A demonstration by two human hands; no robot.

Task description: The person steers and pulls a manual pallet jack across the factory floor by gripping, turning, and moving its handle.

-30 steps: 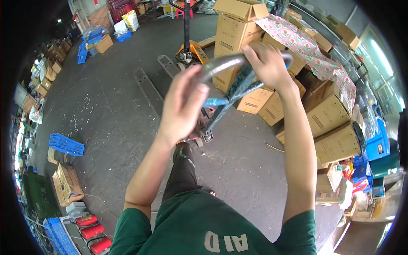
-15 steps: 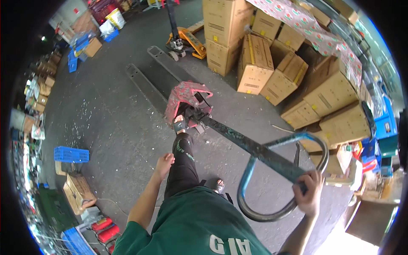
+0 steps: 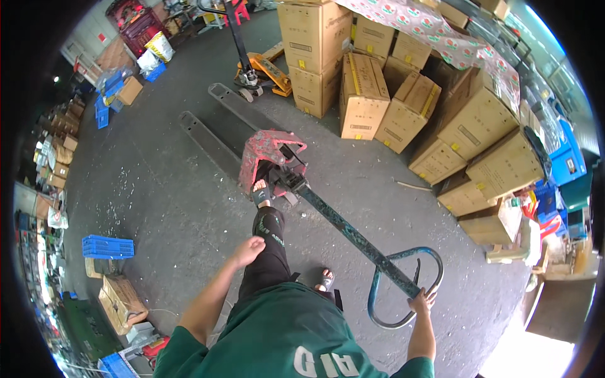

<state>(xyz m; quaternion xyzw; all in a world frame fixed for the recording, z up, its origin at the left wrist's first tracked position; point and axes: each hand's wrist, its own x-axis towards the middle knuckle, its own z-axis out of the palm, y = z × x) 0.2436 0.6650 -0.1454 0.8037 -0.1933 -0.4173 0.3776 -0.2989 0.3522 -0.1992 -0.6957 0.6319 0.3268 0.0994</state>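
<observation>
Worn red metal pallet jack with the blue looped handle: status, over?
Right hand gripping blue looped handle; left hand loosely curled, apparently empty. Red pallet jack: grey forks bare. Orange-and-black pallet jack near one fork.

Moderate, fairly even light covers the grey floor, with soft, weak shadows. At the near right a patch of glare burns out to white; at the far right a bluish-white light strip shines. The steel handle loop catches a glint, and gaps between the cartons sink into darkness. The middle is reasonably crisp. Straight edges bow toward the black rim, where the left-hand clutter looks dim and smeared, perhaps from the lens.
</observation>
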